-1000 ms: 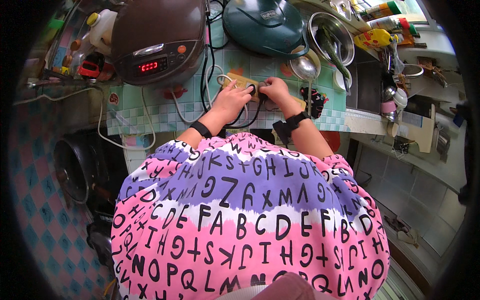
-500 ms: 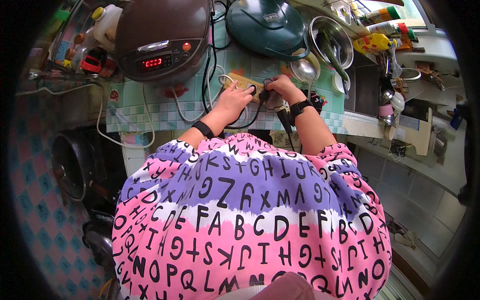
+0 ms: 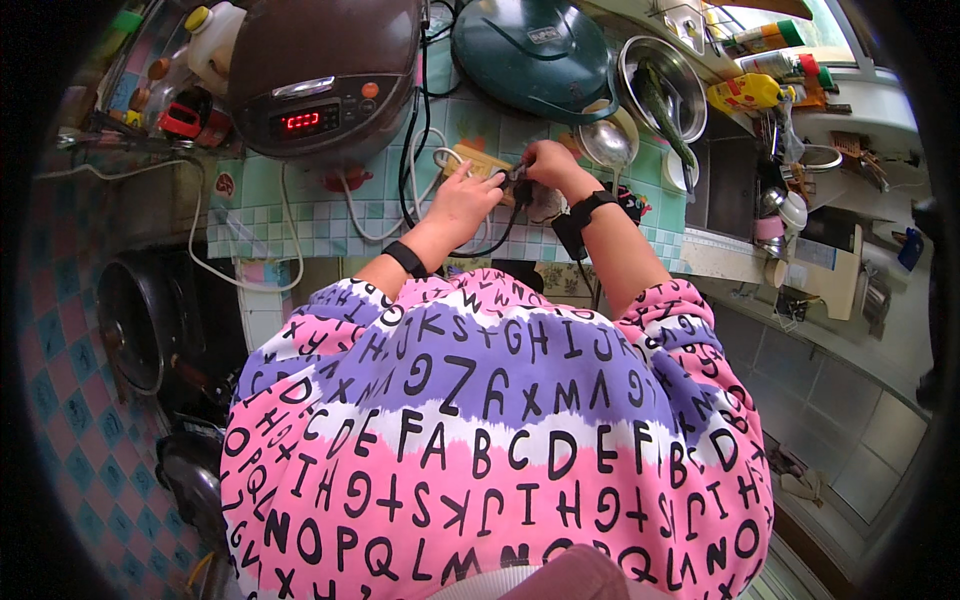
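Observation:
A yellowish power strip (image 3: 484,160) lies at the near part of the tiled counter, partly under my hands. My left hand (image 3: 463,203) reaches over its left end, fingers bent around it to steady it. My right hand (image 3: 553,165) pinches a dark plug (image 3: 516,174) at the strip's right part; whether its prongs are in a socket is hidden. Another black plug (image 3: 523,193) with a black cord sits just below. A dark rectangular object (image 3: 569,238) hangs by my right wrist, at the counter edge.
A brown cooker (image 3: 325,80) with a lit red display stands at the back left. Beside it lies a dark green lidded appliance (image 3: 535,55). A metal bowl (image 3: 688,75) holds a cucumber (image 3: 655,100); a ladle (image 3: 606,143) rests nearby. White cords (image 3: 290,225) droop over the front edge.
My right hand has shifted slightly left, bringing the dark plug against the strip near my left fingertips. My left hand stays almost in place.

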`<state>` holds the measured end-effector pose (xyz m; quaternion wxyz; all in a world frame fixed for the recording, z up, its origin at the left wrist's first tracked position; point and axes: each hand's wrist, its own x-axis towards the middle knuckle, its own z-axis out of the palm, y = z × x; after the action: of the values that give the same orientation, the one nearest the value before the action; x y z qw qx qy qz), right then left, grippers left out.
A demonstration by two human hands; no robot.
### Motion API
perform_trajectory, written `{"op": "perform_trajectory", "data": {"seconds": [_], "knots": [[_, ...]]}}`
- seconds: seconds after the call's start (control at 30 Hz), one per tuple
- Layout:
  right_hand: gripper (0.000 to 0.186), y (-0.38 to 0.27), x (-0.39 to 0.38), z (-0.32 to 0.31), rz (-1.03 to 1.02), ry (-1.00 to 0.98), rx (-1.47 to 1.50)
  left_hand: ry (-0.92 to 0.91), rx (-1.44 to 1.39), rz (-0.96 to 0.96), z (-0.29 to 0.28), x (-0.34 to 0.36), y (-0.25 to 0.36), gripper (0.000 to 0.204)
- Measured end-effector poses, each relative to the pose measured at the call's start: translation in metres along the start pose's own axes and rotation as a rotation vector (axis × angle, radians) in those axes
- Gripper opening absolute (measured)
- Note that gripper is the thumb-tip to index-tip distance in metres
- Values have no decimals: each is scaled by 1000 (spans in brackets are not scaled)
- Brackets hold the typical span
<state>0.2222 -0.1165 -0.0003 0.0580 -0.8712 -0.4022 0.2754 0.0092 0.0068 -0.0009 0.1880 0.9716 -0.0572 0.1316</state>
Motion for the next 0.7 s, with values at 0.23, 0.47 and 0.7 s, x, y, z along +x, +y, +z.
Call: {"op": "perform_trajectory", "data": {"seconds": [0.23,0.47,0.7], "knots": [[22,0,12,-10,-257,-85,-164,-10,14,-16,3,0,1,17],[20,-26,9,-9,-291,-74,-265,0,8,-28,7,0,2,19],[20,1,-7,4,-296,91,-5,4,23,-17,4,-2,4,21]]}}
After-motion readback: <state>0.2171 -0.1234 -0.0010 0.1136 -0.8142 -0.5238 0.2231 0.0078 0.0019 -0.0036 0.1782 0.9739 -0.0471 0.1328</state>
